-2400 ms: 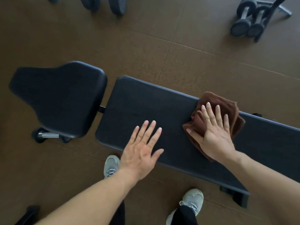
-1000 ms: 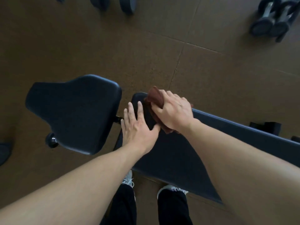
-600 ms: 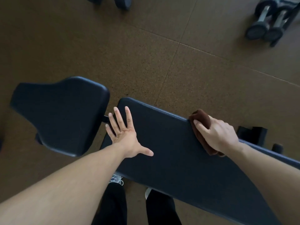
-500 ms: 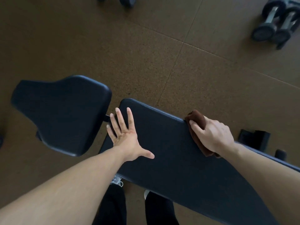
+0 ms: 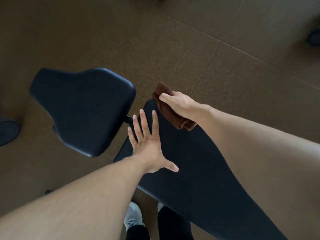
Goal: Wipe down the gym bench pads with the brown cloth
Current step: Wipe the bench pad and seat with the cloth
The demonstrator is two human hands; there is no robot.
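Hands at work from above: your right hand [image 5: 180, 105] has its grip curled around the bunched brown cloth [image 5: 167, 108], which sits on the far corner of the long back pad [image 5: 190, 170]. Your left hand [image 5: 149, 144] lies flat on that pad, fingers spread. Just left, the seat pad [image 5: 83, 108] stands over brown floor [image 5: 173, 49].

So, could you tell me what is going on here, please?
A person is wiping a black gym bench. The right hand grips the brown cloth at the end of the long back pad, nearest the seat pad. The left hand rests flat on the back pad, fingers spread.
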